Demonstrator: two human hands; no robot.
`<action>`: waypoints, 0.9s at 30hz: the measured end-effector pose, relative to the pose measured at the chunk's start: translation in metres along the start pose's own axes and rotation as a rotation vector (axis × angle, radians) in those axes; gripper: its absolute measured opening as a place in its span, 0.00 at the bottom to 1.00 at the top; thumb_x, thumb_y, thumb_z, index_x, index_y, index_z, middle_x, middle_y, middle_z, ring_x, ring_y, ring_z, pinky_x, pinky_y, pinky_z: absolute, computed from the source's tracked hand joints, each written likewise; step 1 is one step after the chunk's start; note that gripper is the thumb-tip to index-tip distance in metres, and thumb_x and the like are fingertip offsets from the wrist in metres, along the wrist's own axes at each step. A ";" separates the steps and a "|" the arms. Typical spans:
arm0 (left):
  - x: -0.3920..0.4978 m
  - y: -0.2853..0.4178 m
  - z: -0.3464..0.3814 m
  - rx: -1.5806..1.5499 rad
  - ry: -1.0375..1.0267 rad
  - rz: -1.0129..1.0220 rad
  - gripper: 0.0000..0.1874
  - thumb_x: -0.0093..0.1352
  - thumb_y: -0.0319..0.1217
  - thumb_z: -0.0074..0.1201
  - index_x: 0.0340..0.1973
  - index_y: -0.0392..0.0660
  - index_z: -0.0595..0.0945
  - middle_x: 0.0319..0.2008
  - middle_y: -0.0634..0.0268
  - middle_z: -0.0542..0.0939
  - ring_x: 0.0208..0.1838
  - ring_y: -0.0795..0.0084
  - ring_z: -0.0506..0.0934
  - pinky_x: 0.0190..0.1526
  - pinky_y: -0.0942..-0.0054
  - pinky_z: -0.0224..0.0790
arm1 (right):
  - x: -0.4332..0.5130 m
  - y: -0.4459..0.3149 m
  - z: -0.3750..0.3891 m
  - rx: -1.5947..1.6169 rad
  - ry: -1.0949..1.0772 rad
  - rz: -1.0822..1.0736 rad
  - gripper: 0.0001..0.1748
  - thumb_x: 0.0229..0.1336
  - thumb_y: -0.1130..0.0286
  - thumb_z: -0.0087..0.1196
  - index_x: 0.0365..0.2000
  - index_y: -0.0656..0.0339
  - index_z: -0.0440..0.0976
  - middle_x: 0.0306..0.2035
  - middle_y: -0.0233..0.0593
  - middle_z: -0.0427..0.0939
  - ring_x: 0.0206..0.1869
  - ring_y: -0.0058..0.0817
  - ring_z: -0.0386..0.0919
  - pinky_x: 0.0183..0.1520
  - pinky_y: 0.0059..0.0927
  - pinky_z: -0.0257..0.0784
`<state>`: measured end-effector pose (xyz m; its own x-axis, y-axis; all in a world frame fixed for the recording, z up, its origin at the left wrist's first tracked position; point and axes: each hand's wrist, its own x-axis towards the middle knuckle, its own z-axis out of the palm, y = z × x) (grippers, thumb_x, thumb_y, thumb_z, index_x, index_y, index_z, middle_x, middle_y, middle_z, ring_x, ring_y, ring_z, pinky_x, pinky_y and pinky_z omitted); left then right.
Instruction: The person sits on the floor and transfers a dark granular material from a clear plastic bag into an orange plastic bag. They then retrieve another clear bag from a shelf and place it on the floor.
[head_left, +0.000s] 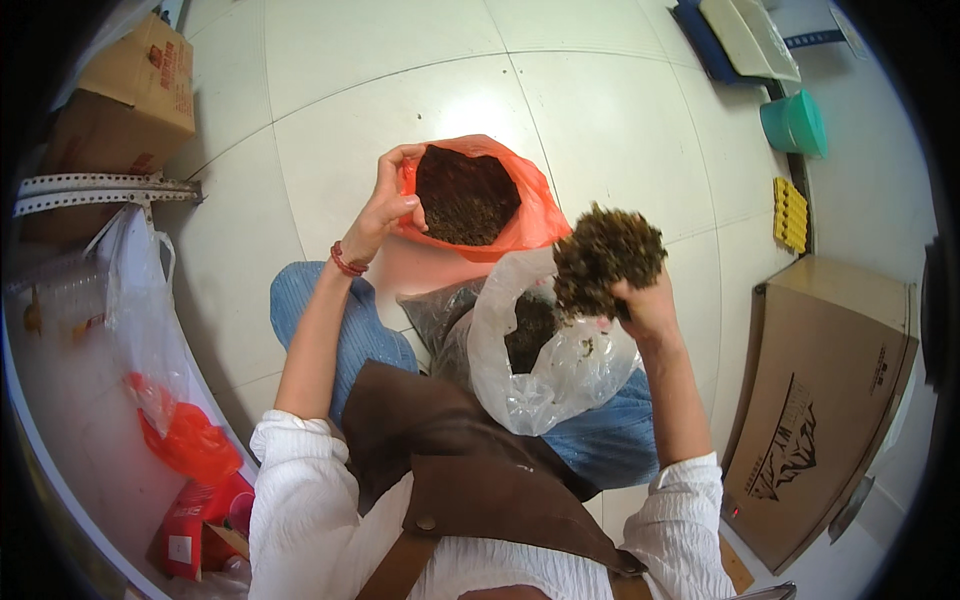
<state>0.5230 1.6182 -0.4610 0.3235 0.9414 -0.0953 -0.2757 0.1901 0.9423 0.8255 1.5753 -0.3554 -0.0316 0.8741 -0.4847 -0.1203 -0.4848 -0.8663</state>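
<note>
My left hand (386, 206) grips the left rim of a red plastic bag (536, 195), holding its mouth wide. Inside that bag lies a dark, crumbly heap (469, 214) of what looks like dried plant matter. In my right hand (649, 307) is a large clump of dried, dark green-brown leafy material (611, 259), raised over the right edge of a clear plastic bag (559, 401). This clear bag stands between my knees with its rim folded outward, and more of the dark material (529, 330) shows in its opening. A few bits cling to its rim.
Left, a metal shelf frame (105, 191) carries a cardboard box (124, 97); red plastic bags (187, 442) lie on a lower shelf. Along the right wall are a large cardboard box (817, 412), a yellow egg tray (790, 215), a teal bucket (793, 124) and plastic bins (739, 37). White tiles (375, 45) cover the floor.
</note>
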 end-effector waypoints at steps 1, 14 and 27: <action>0.000 -0.002 -0.002 -0.015 -0.005 0.016 0.36 0.62 0.39 0.45 0.62 0.45 0.50 0.63 0.59 0.52 0.29 0.75 0.71 0.39 0.74 0.68 | 0.017 -0.006 0.010 -0.102 -0.069 -0.034 0.29 0.38 0.91 0.51 0.47 0.69 0.67 0.43 0.38 0.76 0.45 0.26 0.75 0.50 0.28 0.72; 0.004 0.003 0.009 -0.050 0.025 0.076 0.43 0.60 0.43 0.47 0.66 0.46 0.47 0.65 0.59 0.50 0.32 0.71 0.74 0.44 0.69 0.68 | 0.232 0.141 0.073 -1.307 -0.596 -0.335 0.40 0.34 0.63 0.67 0.52 0.60 0.66 0.48 0.53 0.72 0.51 0.43 0.71 0.56 0.36 0.66; 0.013 0.011 0.023 0.135 0.252 -0.001 0.34 0.64 0.40 0.52 0.60 0.44 0.56 0.43 0.60 0.68 0.33 0.71 0.75 0.37 0.74 0.71 | 0.283 0.164 0.026 -0.764 -1.232 -0.631 0.45 0.36 0.81 0.63 0.59 0.58 0.59 0.59 0.40 0.62 0.63 0.35 0.58 0.65 0.36 0.54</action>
<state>0.5444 1.6260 -0.4442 0.0842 0.9841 -0.1567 -0.1475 0.1678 0.9747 0.7710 1.7435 -0.6317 -0.9713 0.2367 0.0237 0.0710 0.3837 -0.9207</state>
